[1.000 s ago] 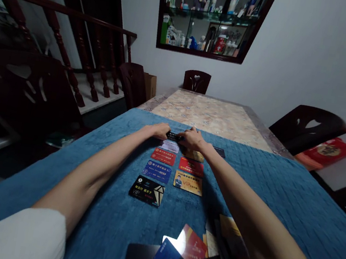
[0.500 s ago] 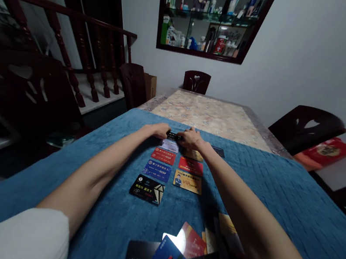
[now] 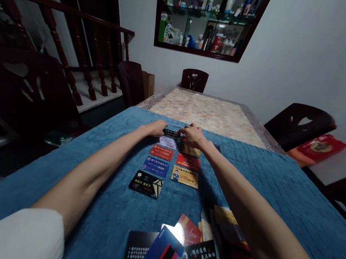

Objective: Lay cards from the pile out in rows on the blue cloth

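Flanking a black card (image 3: 170,133), hands (image 3: 156,127) (image 3: 192,135) partly curled, its ends obscured, cannot tell whether they grip.

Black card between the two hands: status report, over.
Left hand and right hand at opposite ends of black card. Grip unclear from here. Pale lavender card close on the near side.

Dim light leaves the railing (image 3: 63,10) murky, perhaps slightly blurred, while glare whitens the piled cards (image 3: 190,232).
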{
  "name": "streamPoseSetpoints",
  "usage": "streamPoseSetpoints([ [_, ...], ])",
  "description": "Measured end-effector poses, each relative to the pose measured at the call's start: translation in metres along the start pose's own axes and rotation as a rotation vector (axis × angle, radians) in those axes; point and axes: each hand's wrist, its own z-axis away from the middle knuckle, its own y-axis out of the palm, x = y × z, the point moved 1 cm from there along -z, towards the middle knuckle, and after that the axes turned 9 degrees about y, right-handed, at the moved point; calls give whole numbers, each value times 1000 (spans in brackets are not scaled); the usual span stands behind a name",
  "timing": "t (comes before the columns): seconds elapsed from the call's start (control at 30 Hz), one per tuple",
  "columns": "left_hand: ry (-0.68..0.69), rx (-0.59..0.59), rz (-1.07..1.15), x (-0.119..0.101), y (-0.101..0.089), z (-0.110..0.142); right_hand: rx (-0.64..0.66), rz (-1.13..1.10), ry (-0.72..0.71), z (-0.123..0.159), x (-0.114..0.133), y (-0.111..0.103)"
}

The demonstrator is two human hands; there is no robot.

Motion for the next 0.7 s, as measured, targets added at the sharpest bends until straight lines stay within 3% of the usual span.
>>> streamPoseSetpoints([
  [0.5,67,-281,10,-44,-10,49,-153,-5,13,72,-11,-10],
  [0.7,130,-308,32,-72,-8,72,-175,0,-5,109,-9,-16],
])
